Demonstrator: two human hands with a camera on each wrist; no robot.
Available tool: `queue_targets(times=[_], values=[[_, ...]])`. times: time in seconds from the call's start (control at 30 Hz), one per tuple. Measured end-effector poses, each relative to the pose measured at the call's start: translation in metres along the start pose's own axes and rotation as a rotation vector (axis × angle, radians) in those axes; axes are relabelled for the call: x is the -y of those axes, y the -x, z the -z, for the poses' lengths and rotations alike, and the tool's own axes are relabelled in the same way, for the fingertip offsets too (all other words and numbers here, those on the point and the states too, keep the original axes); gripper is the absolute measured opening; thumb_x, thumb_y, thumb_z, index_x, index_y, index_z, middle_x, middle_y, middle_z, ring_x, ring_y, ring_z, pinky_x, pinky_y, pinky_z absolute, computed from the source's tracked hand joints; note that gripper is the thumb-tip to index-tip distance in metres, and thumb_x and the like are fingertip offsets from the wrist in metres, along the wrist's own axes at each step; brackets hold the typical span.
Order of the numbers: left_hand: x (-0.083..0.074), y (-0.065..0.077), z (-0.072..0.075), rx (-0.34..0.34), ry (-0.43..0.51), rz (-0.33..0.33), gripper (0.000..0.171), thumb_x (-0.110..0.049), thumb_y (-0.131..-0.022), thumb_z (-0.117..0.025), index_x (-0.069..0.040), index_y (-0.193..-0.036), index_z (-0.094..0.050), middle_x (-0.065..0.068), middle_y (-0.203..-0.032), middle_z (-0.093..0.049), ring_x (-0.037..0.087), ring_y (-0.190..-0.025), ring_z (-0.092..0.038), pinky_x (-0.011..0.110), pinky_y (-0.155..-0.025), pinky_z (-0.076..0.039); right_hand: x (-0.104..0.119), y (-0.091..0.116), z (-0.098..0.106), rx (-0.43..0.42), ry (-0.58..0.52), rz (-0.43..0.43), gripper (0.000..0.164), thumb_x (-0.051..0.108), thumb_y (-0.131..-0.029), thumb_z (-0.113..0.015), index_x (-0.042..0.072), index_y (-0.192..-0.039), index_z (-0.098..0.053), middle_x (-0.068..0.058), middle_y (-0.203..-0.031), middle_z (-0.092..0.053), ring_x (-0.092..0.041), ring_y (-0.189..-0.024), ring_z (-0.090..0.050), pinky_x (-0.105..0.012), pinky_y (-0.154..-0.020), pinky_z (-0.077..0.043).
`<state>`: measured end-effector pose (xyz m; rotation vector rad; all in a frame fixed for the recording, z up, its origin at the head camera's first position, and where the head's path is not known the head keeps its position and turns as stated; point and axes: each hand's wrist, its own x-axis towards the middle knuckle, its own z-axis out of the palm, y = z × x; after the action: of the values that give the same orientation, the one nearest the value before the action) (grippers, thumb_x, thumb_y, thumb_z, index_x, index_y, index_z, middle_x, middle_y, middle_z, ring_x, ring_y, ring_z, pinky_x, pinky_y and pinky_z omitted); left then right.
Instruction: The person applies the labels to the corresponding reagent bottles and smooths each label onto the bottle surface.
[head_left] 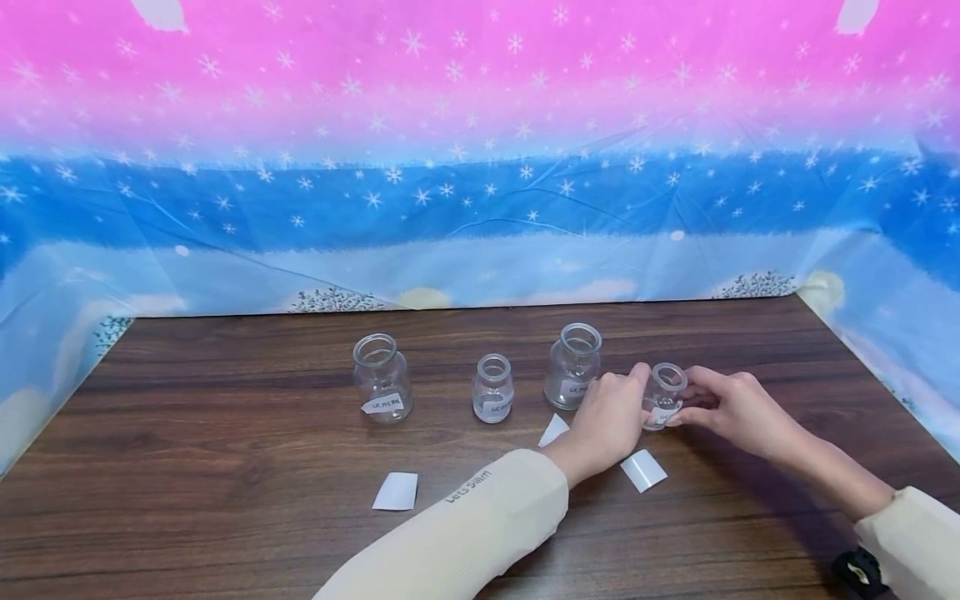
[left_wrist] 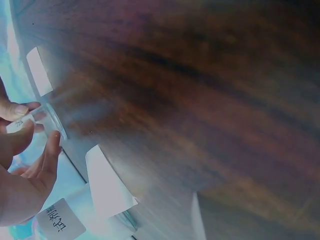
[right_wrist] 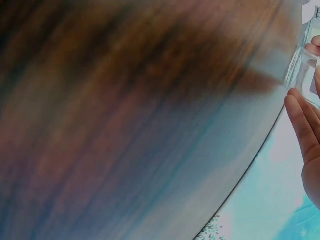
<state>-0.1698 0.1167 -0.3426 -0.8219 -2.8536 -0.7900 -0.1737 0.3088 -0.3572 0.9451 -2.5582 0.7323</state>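
At the right of the group in the head view, a small clear glass jar (head_left: 663, 393) stands upright on the table with a white handwritten label (head_left: 663, 415) low on its front. My left hand (head_left: 606, 418) holds its left side, the thumb at the label in the left wrist view. From the right, my right hand (head_left: 742, 410) grips the same jar, thumb in front by the label's edge and fingers around the far side. The right wrist view catches only part of the right hand (right_wrist: 311, 145) and the jar's base (right_wrist: 295, 70).
A large labelled jar (head_left: 562, 367) is just left of my left hand, a small one (head_left: 492, 392) and another large one (head_left: 382, 375) further left. Pieces of white paper (head_left: 396, 492) lie on the wooden table (head_left: 187, 467). A snowflake-patterned cloth (head_left: 450, 200) hangs behind.
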Motion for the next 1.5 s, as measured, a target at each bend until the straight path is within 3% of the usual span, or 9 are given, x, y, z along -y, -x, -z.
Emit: queue_targets(times=[0.37,0.77,0.97,1.17,1.23,1.3,1.4,1.5], values=[[0.004,-0.001,-0.003,-0.009,0.000,-0.020,0.031,-0.022,-0.081,-0.069,-0.015,-0.107,-0.052,-0.002,-0.091,-0.068,0.007,-0.083,-0.062,0.018,-0.068,-0.046,-0.007,-0.004,0.001,0.039,-0.020,0.098,0.040,-0.009,-0.058,-0.077,0.011,-0.084,-0.055,0.003,-0.072,-0.068,0.003,-0.070,-0.061,-0.011,-0.057,-0.045],[0.005,-0.002,-0.002,-0.032,0.022,-0.018,0.030,-0.022,-0.079,-0.069,-0.016,-0.104,-0.053,-0.003,-0.090,-0.068,0.007,-0.082,-0.062,0.019,-0.067,-0.046,-0.016,-0.007,0.008,0.109,-0.081,0.143,0.035,-0.006,-0.068,-0.073,0.015,-0.090,-0.055,0.006,-0.078,-0.069,0.001,-0.073,-0.061,-0.012,-0.058,-0.044],[0.007,-0.005,0.000,-0.014,-0.013,0.025,0.041,-0.018,-0.084,-0.065,-0.015,-0.123,-0.052,-0.002,-0.090,-0.068,0.007,-0.079,-0.063,0.019,-0.067,-0.047,-0.019,-0.011,0.013,0.167,-0.042,0.076,0.029,0.001,-0.080,-0.066,0.021,-0.099,-0.056,0.012,-0.080,-0.064,0.000,-0.068,-0.057,-0.014,-0.060,-0.041],[0.006,-0.009,0.005,0.020,-0.062,0.110,0.058,-0.010,-0.087,-0.056,-0.008,-0.141,-0.033,0.004,-0.076,-0.066,0.012,-0.064,-0.060,0.022,-0.061,-0.047,-0.021,-0.015,0.013,0.176,0.029,0.028,0.026,0.003,-0.084,-0.062,0.019,-0.104,-0.059,0.014,-0.082,-0.064,0.001,-0.068,-0.055,-0.019,-0.058,-0.042],[0.005,-0.005,0.010,0.028,-0.083,0.093,0.056,-0.008,-0.085,-0.055,-0.003,-0.137,-0.037,0.005,-0.078,-0.066,0.013,-0.068,-0.062,0.022,-0.063,-0.048,-0.020,-0.014,0.014,0.177,0.042,-0.004,0.025,0.006,-0.084,-0.063,0.017,-0.107,-0.059,0.013,-0.083,-0.065,0.002,-0.069,-0.055,-0.021,-0.059,-0.043],[0.004,0.002,0.017,0.037,-0.101,0.037,0.039,-0.009,-0.084,-0.058,0.000,-0.121,-0.053,0.003,-0.074,-0.065,0.012,-0.066,-0.061,0.022,-0.060,-0.048,-0.019,-0.011,0.016,0.185,0.051,-0.053,0.026,0.010,-0.085,-0.063,0.016,-0.111,-0.058,0.011,-0.084,-0.066,0.002,-0.070,-0.055,-0.023,-0.060,-0.044],[0.004,0.016,0.031,0.089,-0.119,-0.030,0.014,-0.014,-0.083,-0.062,-0.006,-0.094,-0.064,-0.001,-0.069,-0.063,0.009,-0.062,-0.058,0.022,-0.057,-0.046,-0.021,-0.005,0.022,0.201,0.080,-0.134,0.030,0.017,-0.087,-0.062,0.015,-0.117,-0.056,0.007,-0.089,-0.067,0.001,-0.072,-0.055,-0.025,-0.061,-0.044],[0.012,0.033,0.049,0.156,-0.106,-0.041,0.015,-0.022,-0.084,-0.064,-0.008,-0.091,-0.066,-0.002,-0.071,-0.063,0.010,-0.062,-0.057,0.024,-0.058,-0.046,-0.025,0.003,0.029,0.222,0.108,-0.212,0.033,0.022,-0.089,-0.060,0.014,-0.121,-0.054,0.004,-0.094,-0.067,-0.002,-0.075,-0.056,-0.029,-0.064,-0.045]])
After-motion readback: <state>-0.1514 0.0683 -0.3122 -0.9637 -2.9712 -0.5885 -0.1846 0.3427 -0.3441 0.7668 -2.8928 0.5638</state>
